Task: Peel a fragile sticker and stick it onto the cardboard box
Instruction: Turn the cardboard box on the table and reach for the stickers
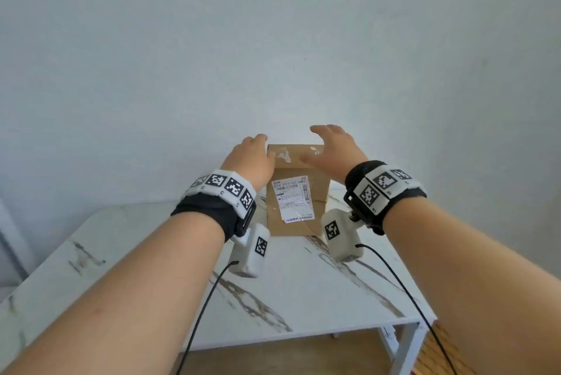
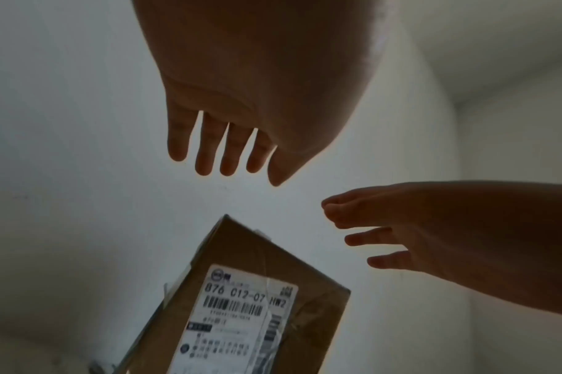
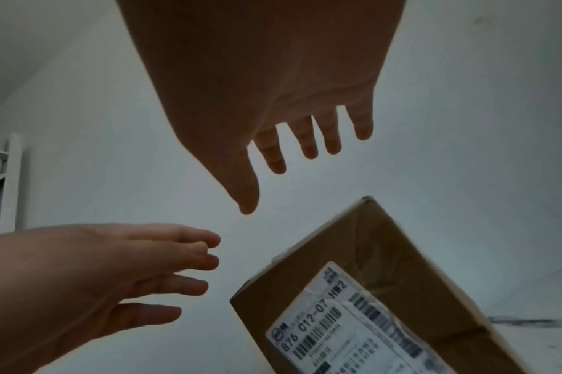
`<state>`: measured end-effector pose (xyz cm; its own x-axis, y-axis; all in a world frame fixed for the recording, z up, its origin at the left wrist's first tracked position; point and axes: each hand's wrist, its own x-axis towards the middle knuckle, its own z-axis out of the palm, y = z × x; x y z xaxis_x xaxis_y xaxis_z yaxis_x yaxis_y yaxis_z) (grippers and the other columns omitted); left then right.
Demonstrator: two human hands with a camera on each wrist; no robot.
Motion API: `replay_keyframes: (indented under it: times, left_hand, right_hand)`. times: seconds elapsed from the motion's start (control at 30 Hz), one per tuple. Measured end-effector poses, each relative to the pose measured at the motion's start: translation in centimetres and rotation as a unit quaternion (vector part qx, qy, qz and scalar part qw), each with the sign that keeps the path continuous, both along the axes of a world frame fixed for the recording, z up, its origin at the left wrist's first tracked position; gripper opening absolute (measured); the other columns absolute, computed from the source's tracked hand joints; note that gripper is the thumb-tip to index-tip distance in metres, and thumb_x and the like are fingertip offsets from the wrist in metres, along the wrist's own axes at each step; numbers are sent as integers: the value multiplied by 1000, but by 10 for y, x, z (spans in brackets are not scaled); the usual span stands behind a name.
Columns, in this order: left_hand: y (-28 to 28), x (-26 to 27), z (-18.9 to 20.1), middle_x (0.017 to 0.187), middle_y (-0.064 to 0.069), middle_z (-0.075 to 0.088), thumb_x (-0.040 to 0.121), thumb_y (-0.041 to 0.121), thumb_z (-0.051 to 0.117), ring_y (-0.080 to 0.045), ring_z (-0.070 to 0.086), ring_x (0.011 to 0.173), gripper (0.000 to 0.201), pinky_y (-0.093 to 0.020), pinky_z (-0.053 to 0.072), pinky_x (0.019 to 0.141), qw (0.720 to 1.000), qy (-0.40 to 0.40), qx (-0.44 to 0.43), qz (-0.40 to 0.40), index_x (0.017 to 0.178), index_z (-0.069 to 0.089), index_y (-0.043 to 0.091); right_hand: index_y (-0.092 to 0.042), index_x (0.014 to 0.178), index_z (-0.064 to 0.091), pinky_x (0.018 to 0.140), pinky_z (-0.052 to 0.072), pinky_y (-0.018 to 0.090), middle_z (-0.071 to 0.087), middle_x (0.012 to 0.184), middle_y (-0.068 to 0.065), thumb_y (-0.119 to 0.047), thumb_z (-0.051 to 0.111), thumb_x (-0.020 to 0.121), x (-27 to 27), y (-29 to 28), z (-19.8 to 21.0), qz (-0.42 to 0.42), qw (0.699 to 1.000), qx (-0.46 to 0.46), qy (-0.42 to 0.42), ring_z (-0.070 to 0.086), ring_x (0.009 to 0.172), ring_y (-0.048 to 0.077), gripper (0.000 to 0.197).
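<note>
Both the left hand and right hand hover spread and empty over the cardboard box; best grasp its sides squarely, I'd say.

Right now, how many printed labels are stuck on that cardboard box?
1. A white shipping label sits on the cardboard box's near face. Only torn white scraps mark its top. Its other faces are hidden, so more may exist.

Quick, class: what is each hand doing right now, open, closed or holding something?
Left hand: open, fingers straight, holding nothing, above the cardboard box.
Right hand: open, fingers spread, holding nothing.
</note>
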<state>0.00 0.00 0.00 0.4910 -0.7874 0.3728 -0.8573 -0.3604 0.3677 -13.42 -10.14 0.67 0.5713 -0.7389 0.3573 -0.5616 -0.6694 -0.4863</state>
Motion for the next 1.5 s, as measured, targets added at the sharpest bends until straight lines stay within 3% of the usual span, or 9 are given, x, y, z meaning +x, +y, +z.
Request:
replay_keyframes:
  times: [0.2, 0.5, 0.63, 0.83, 0.97, 1.07, 1.2, 1.37, 1.5]
  left_hand:
    - [-7, -4, -35, 133, -14, 49, 95, 25, 48, -32, 61, 107, 55, -34, 47, 78, 997, 65, 30, -4, 144, 27, 14]
    - [-30, 8, -60, 120, -10, 64, 97, 32, 44, -30, 64, 104, 50, -43, 53, 88, 987, 158, 9, 6, 141, 33, 11]
    - [-27, 12, -61, 114, -9, 64, 95, 28, 48, -29, 65, 98, 39, -39, 54, 80, 984, 171, -34, 21, 129, 41, 10]
    - [-15, 25, -62, 111, -1, 62, 82, 29, 62, -22, 64, 94, 43, -34, 53, 76, 971, 218, -97, 30, 118, 43, 15]
    - [-9, 35, -61, 120, -1, 61, 88, 27, 59, -20, 58, 92, 40, -33, 49, 78, 973, 207, -94, 40, 122, 44, 13]
    - [-7, 42, -63, 124, -1, 59, 92, 25, 56, -19, 57, 93, 41, -30, 44, 76, 975, 203, -84, 40, 128, 42, 12]
    - [-7, 47, -71, 140, -4, 53, 92, 29, 54, -27, 61, 115, 51, -38, 50, 94, 975, 208, -61, 53, 139, 39, 13]
    - [-9, 46, -78, 133, -5, 61, 99, 29, 43, -27, 60, 118, 39, -30, 43, 84, 968, 243, -39, 45, 134, 47, 12]
    - [-10, 50, -74, 119, -6, 67, 98, 39, 42, -30, 64, 105, 41, -30, 45, 78, 954, 271, -99, 82, 123, 57, 10]
  right_hand:
    - [-20, 147, 27, 103, 42, 40, 38, 146, 10, -34, 63, 84, -10, -4, -29, -16, 999, 41, 17, 42, 131, 29, 74]
    - [-23, 148, 18, 83, 49, 32, 52, 131, 10, -29, 60, 86, 4, -23, -59, -13, 996, 92, -15, 59, 107, 26, 76]
    - [-23, 145, 25, 77, 44, 28, 56, 124, 9, -27, 59, 87, 13, -24, -64, -13, 996, 78, -46, 52, 91, 20, 66]
    - [-25, 143, 28, 83, 49, 32, 54, 127, 8, -26, 58, 86, 32, -14, -69, 13, 992, 82, -93, 57, 98, 23, 64]
    - [-26, 143, 29, 77, 46, 29, 55, 125, 7, -26, 57, 87, 40, -11, -68, 19, 992, 82, -89, 54, 89, 19, 62]
    - [-27, 147, 23, 83, 49, 32, 55, 129, 8, -28, 56, 88, 44, -10, -68, 18, 993, 84, -80, 58, 100, 23, 67]
    - [-20, 151, 10, 82, 47, 32, 56, 132, 9, -24, 57, 88, 45, -8, -69, 2, 989, 130, -77, 59, 112, 28, 78]
    - [-13, 137, 38, 86, 50, 35, 59, 130, 8, -23, 49, 93, 43, -7, -79, -15, 979, 202, -33, 61, 110, 27, 47]
    - [-18, 131, 47, 57, 45, 26, 64, 118, 9, -6, 32, 90, 37, -11, -75, -29, 972, 209, -101, 56, 76, 19, 46]
